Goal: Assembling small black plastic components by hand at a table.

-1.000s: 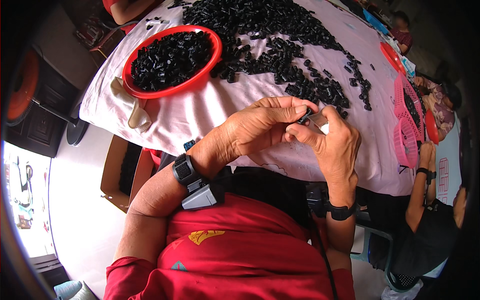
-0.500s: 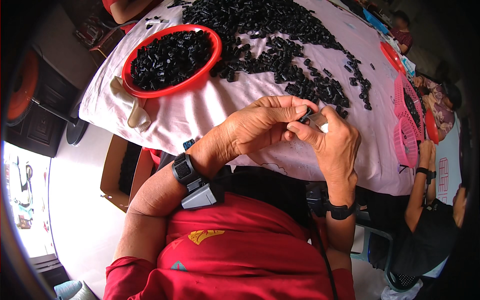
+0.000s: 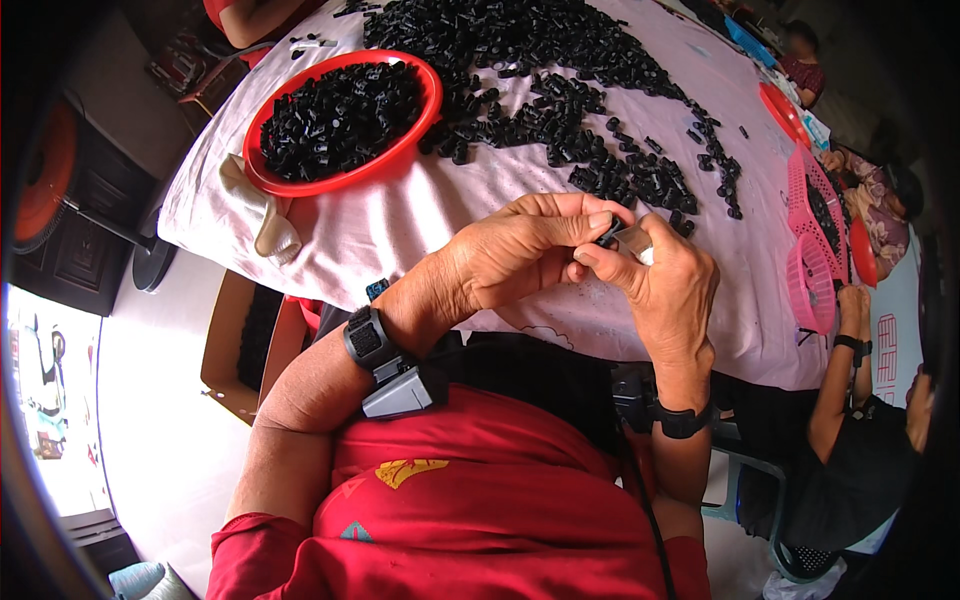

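Over the near edge of the pink-clothed table (image 3: 440,215), my two hands meet. My left hand (image 3: 510,248) pinches a small black plastic part (image 3: 608,234) between thumb and fingers. My right hand (image 3: 672,285) grips a thin, flat, blade-like piece (image 3: 633,240) with something white at its lower end; its exact kind is hard to make out. The flat piece touches or nearly touches the black part. Beyond my hands lies a big loose heap of similar black parts (image 3: 530,40), its near end just past my fingertips.
A red bowl (image 3: 335,185) full of black parts stands at the left, with a pale cloth (image 3: 270,215) beside it. Pink baskets (image 3: 812,285) sit along the right edge. Co-workers sit at the right and far left. An open cardboard box (image 3: 232,345) stands below the table's left side.
Both hands keep nearly the same place and grip. My right hand has shifted very slightly at the black part; all else looks the same.
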